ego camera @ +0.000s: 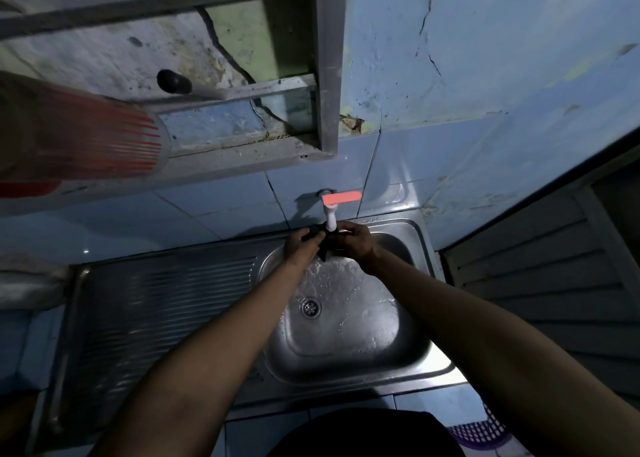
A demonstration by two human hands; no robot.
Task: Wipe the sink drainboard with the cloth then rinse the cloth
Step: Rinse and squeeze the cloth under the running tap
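Both my hands hold a small dark cloth (324, 248) right under the white tap spout (330, 221) at the back of the steel sink basin (349, 335). My left hand (302, 248) grips its left side, my right hand (356, 243) its right side. Most of the cloth is hidden between my fingers; a dark corner hangs down. The tap's orange-red lever (341, 197) points right. The basin floor is wet and shiny around the drain (310, 307). The ribbed drainboard (159, 314) lies to the left of the basin.
A metal shelf frame (325, 75) hangs on the cracked blue wall above the sink. A red-striped cylinder (86, 137) juts in at the left. A louvred door (540, 276) stands at the right, and a purple mesh basket (481, 432) shows at bottom right.
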